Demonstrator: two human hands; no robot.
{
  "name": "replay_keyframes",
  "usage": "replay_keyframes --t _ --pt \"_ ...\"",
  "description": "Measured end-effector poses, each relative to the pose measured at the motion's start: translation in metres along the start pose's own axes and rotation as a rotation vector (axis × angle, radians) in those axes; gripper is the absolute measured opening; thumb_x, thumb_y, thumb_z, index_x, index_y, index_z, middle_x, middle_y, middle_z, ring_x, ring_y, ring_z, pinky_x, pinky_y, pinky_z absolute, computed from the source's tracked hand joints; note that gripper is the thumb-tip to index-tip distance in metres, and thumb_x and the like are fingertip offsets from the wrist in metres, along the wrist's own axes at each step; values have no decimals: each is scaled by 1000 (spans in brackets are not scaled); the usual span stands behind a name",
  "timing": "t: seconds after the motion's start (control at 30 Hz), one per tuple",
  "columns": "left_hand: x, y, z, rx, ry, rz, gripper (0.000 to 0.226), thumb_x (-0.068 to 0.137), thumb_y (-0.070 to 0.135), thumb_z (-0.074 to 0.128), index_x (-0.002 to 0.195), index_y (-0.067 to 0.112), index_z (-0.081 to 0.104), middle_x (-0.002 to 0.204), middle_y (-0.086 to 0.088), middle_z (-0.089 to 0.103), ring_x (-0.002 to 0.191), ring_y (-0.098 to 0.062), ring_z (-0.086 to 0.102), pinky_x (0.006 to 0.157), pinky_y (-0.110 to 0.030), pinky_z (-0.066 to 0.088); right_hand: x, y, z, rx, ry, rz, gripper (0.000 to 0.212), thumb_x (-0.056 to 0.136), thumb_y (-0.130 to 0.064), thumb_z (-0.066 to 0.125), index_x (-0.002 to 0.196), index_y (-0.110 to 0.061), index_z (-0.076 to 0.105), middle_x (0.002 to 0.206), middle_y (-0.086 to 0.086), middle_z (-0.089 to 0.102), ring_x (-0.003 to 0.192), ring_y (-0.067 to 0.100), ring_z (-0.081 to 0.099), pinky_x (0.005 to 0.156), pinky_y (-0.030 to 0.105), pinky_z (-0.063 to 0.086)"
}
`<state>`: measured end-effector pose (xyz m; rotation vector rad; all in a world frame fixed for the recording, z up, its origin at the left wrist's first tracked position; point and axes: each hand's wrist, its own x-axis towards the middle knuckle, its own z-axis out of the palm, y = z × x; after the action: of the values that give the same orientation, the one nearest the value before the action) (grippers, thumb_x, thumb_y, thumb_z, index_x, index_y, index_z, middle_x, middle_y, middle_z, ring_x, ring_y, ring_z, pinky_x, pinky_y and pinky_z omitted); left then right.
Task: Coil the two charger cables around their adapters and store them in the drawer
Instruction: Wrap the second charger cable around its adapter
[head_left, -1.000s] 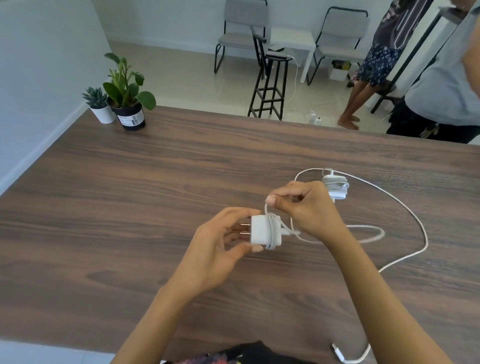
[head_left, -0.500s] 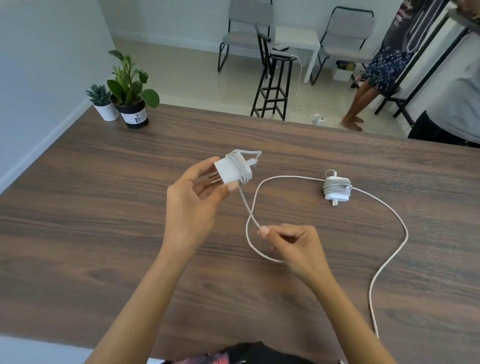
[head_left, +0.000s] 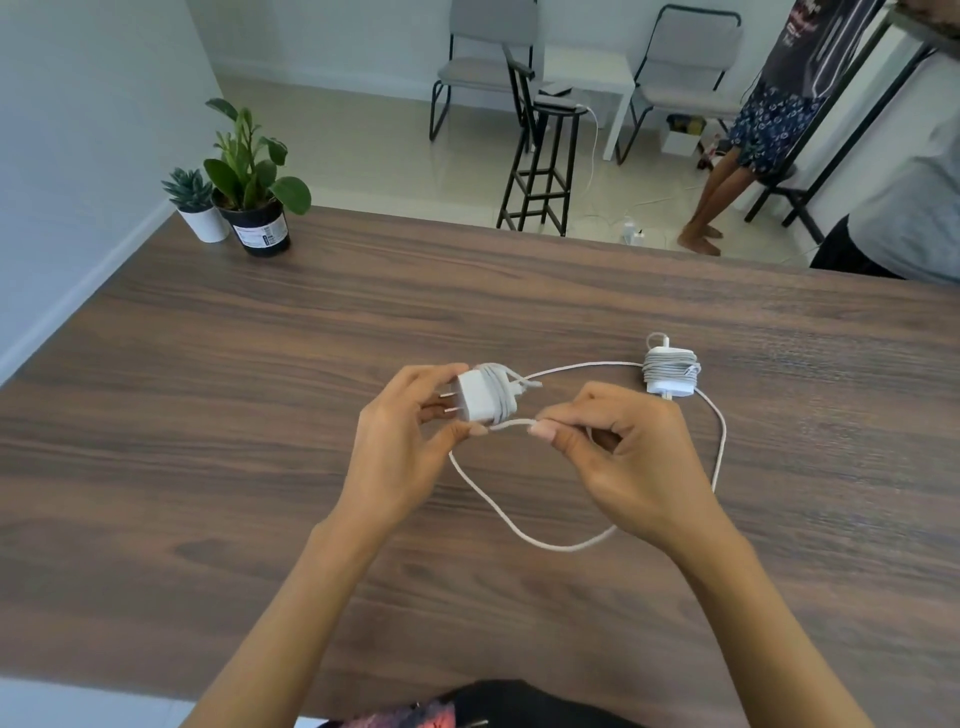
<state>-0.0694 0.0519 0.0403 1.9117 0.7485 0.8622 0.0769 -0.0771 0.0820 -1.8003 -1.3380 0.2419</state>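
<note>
Dark wood-grain counter (head_left: 208, 441) fills most of the view. Nearest, a loose loop of white cable (head_left: 545, 543) lies on it, just below the hands. Above that loop, the left hand (head_left: 400, 457) grips a white adapter (head_left: 480, 397) between thumb and fingers (head_left: 436, 374), prongs pointing left, several turns of cable already wound round it. Just right of the adapter, the right hand (head_left: 628, 462) pinches the cable between thumb and forefinger, the other fingers curled. Farther right of the adapter, a second adapter (head_left: 670, 370), fully wrapped in its cable, lies on the counter. Far left of the adapter, at the counter's back corner, stand two potted plants (head_left: 244, 182).
</note>
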Motion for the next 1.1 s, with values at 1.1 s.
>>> replay_keyframes --t 1.1 --pt "0 41 1 -361 304 -179 41 78 8 73 117 10 61 98 16 67 91 7 65 77 -8 48 -8 16 48 261 -162 279 27 91 -13 59 66 -21 64 51 -10 54 51 3 48 56 22 40"
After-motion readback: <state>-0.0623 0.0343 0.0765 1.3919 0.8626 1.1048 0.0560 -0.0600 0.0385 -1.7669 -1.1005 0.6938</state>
